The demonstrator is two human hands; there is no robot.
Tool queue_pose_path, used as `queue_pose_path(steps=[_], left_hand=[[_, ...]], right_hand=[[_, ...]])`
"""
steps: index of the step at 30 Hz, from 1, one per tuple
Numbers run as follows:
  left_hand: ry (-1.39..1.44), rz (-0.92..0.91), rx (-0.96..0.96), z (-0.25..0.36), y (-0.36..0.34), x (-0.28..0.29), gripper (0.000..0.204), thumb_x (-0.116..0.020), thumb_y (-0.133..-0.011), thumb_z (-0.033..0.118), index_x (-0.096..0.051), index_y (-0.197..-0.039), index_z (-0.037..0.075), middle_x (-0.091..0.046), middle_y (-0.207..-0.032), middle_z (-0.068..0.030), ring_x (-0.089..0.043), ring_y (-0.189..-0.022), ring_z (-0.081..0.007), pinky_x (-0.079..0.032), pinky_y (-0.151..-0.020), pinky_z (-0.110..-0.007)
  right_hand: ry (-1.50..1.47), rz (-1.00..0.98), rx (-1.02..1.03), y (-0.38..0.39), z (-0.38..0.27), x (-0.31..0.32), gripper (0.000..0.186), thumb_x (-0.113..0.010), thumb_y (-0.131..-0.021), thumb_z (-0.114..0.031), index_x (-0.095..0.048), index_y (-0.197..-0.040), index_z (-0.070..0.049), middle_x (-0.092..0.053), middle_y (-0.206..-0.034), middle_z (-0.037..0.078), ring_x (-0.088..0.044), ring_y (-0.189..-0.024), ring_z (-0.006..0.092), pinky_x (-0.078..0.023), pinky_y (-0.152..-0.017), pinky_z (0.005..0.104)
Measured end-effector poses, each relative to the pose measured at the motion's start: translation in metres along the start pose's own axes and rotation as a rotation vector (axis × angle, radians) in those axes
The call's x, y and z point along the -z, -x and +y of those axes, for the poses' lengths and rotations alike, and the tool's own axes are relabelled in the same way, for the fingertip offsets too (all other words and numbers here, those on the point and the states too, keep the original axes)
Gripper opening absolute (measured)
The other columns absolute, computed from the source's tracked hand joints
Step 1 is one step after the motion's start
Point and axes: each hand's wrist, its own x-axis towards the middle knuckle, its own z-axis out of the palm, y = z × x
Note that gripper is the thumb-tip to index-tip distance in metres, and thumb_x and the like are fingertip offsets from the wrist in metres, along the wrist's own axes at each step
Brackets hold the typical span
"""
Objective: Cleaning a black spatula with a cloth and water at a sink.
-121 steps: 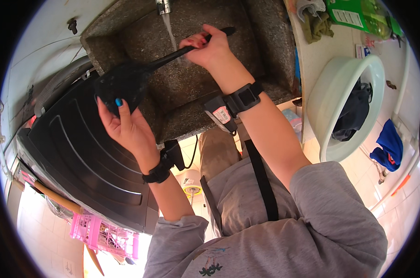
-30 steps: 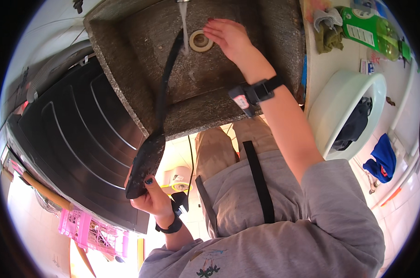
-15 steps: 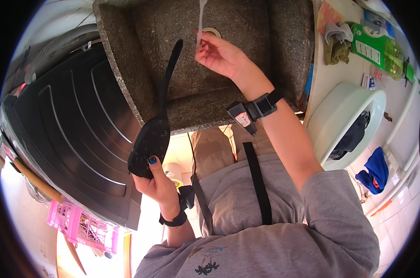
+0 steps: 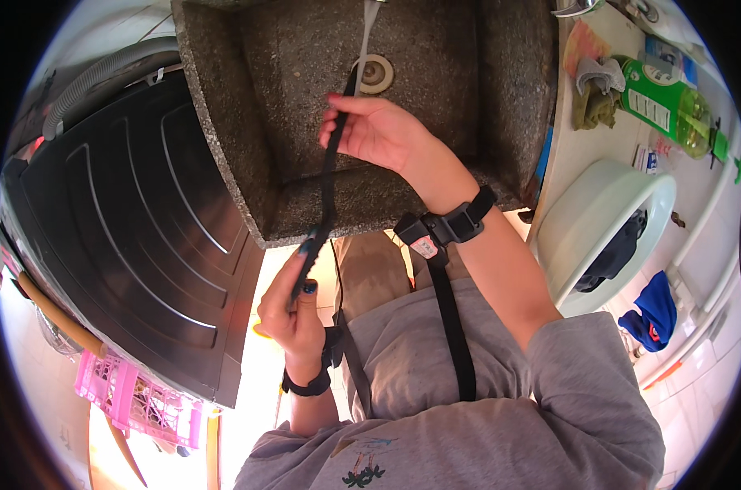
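The black utensil [image 4: 328, 188] has turned: half a second ago its broad head faces the camera, and now it is seen nearly edge-on. The right hand [image 4: 387, 137], previously clear of the handle and under the water, is now at the handle, its thumb and curled fingers on either side.

Left hand [image 4: 293, 318]: closed on the head end, pinching it between thumb and fingers near the front edge of the stone sink [image 4: 513, 106]. Right hand: loosely curled about the upper handle, little gap left; the shaft is thin and slightly blurred here, so the firmness of this hold cannot be confirmed.

Position of the utensil: slanting from the left hand, over the sink's front edge, into the basin. The handle tip lies just beside the pale drain ring [image 4: 376, 73], where the water stream [image 4: 365, 37] comes down; exact contact between stream and tip is not clear.

Finding: in my judgement, the change puts the utensil under control at two points, with its handle end at the water and its head outside the stream.

Surroundings: a pale green tub [image 4: 578, 204] holding dark cloth [image 4: 611, 255] and a green bottle [image 4: 668, 104], both to the right.
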Motion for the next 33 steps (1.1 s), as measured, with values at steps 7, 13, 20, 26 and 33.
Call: queue_pose_path(steps=[7, 13, 20, 26, 33], left_hand=[[-0.134, -0.284, -0.276, 0.007, -0.014, -0.011, 0.026, -0.053, -0.068, 0.002, -0.063, -0.09, -0.006, -0.062, -0.096, -0.0223, -0.058, -0.097, -0.0369, -0.042, -0.089, -0.041], [-0.287, -0.057, -0.087, -0.004, -0.017, 0.004, 0.023, -0.057, -0.066, -0.005, -0.069, -0.086, 0.0, -0.056, -0.113, -0.0187, -0.041, -0.12, -0.0339, -0.031, -0.1, -0.041], [0.881, 0.17, 0.402, -0.05, -0.057, -0.033, 0.059, -0.044, -0.071, -0.011, -0.037, -0.128, -0.001, -0.038, -0.133, -0.0179, -0.036, -0.124, -0.0283, -0.026, -0.106, -0.041], [1.777, 0.01, 0.745, -0.078, -0.1, -0.067, 0.042, -0.036, -0.089, 0.022, -0.038, -0.124, -0.002, -0.043, -0.128, -0.0192, -0.04, -0.12, -0.0324, -0.027, -0.105, -0.047], [1.698, -0.054, 1.015, -0.084, -0.125, -0.132, 0.041, -0.025, -0.096, 0.028, -0.042, -0.12, -0.001, -0.046, -0.124, -0.0181, -0.042, -0.118, -0.0323, -0.03, -0.103, -0.047]], right_hand=[[-0.36, -0.125, -0.048, -0.013, -0.02, -0.005, 0.04, -0.052, -0.086, -0.035, -0.03, -0.062, -0.011, -0.024, -0.049, -0.003, -0.024, -0.04, 0.009, -0.021, -0.04, 0.0237], [-0.336, -0.07, 0.042, -0.016, -0.043, -0.013, 0.034, -0.05, -0.079, -0.024, -0.028, -0.056, -0.013, -0.02, -0.045, -0.003, -0.022, -0.039, 0.0103, -0.018, -0.04, 0.0252], [-0.309, -0.212, 0.453, 0.015, -0.056, 0.01, 0.035, -0.049, -0.074, -0.026, -0.026, -0.051, -0.014, -0.02, -0.043, -0.001, -0.023, -0.045, 0.0141, -0.024, -0.05, 0.0289], [-0.172, -0.222, 0.706, 0.062, -0.063, 0.025, 0.027, -0.048, -0.074, -0.022, -0.03, -0.058, -0.011, -0.028, -0.052, 0.003, -0.03, -0.058, 0.0167, -0.029, -0.067, 0.0316], [-0.047, -0.084, 0.922, 0.107, -0.064, 0.043, 0.017, -0.047, -0.077, -0.018, -0.042, -0.066, -0.006, -0.04, -0.063, 0.008, -0.042, -0.071, 0.0228, -0.032, -0.091, 0.0427]])
